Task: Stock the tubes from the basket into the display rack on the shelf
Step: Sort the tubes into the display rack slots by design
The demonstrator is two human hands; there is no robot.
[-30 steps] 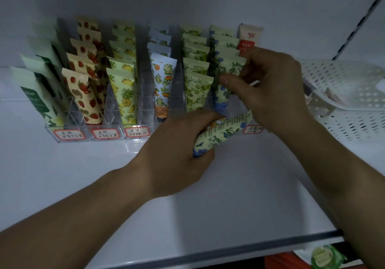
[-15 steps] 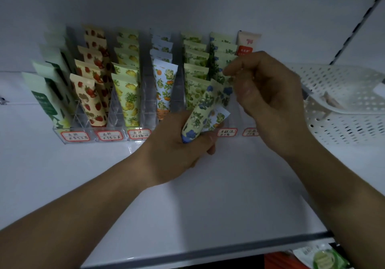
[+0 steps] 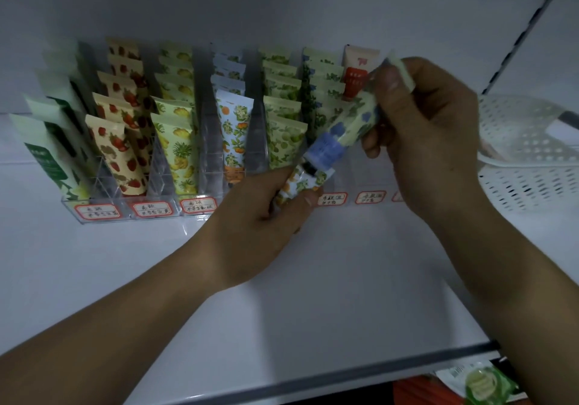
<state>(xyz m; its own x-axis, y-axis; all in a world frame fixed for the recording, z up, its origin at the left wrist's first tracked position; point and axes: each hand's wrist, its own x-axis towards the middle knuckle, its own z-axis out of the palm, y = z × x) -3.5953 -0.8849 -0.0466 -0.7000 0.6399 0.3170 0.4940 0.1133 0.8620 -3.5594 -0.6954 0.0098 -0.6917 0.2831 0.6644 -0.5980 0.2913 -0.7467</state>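
Lifting a blueberry tube point(image 3: 351, 125) from the left hand point(image 3: 266, 216), which keeps gripping an orange-print tube point(image 3: 300, 182), the right hand point(image 3: 429, 128) pinches it toward the display rack point(image 3: 100, 213).

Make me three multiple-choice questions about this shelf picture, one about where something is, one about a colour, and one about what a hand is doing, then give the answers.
1. Where is the white basket relative to the display rack?
A. To its right on the shelf
B. In front of it
C. On top of it

2. What colour is the cap of the tube in the right hand?
A. Red
B. Blue
C. Black

3. What is the left hand doing?
A. Lying flat on the shelf
B. Gripping an orange-print tube
C. Pointing at a label

Answers:
1. A, the perforated basket sits at the right edge, past the rack's last lane.
2. B, the cap end pointing down-left is pale blue.
3. B, its fingers curl round a small tube printed with oranges.
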